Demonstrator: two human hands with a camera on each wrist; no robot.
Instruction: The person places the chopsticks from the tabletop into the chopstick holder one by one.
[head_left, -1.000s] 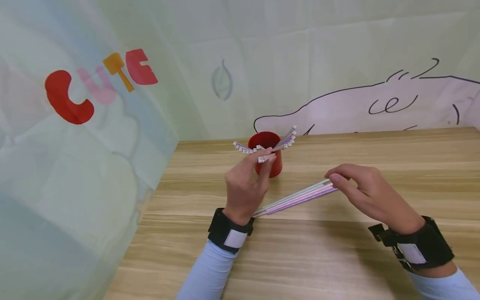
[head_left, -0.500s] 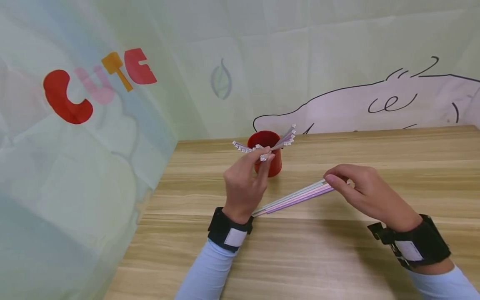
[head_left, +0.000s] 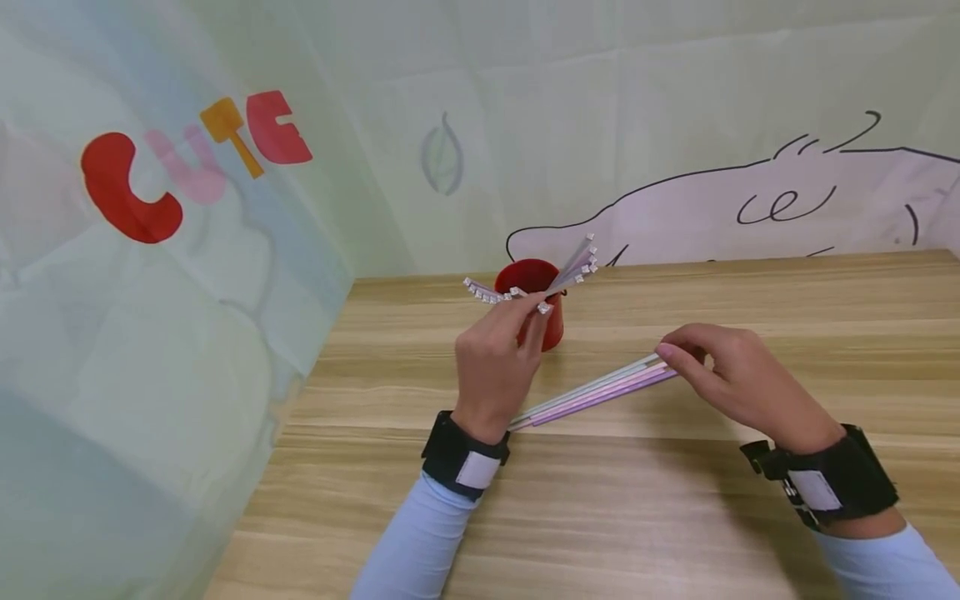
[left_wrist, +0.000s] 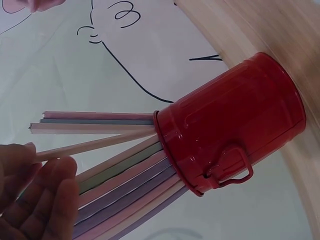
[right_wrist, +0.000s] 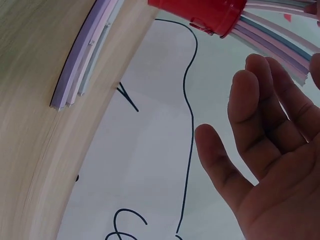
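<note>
A small red pail (left_wrist: 235, 115) stands upright on the table, holding several slim pastel sticks (head_left: 576, 268) that fan out over its rim. Their upper ends look pale and sparkly. My left hand (head_left: 495, 358) is at the pail's near side, and its thumb and fingers pinch one pinkish stick (left_wrist: 100, 143) whose lower end goes into the pail. My right hand (head_left: 738, 379) hovers with bent, parted fingers over the far end of several loose pastel sticks (head_left: 592, 393) on the table. In the right wrist view no stick shows between its fingers.
The wood-grain table (head_left: 615, 517) meets a printed cloth backdrop (head_left: 540, 150) just behind the pail. Another cloth side with coloured letters (head_left: 135, 192) rises along the table's left edge. A wire handle (left_wrist: 235, 167) sits on the pail's side.
My left hand has shifted slightly right, and the pinched stick's sparkly end has moved right with it. Sticks at the pail's right side are more spread out. My right hand has barely moved.
</note>
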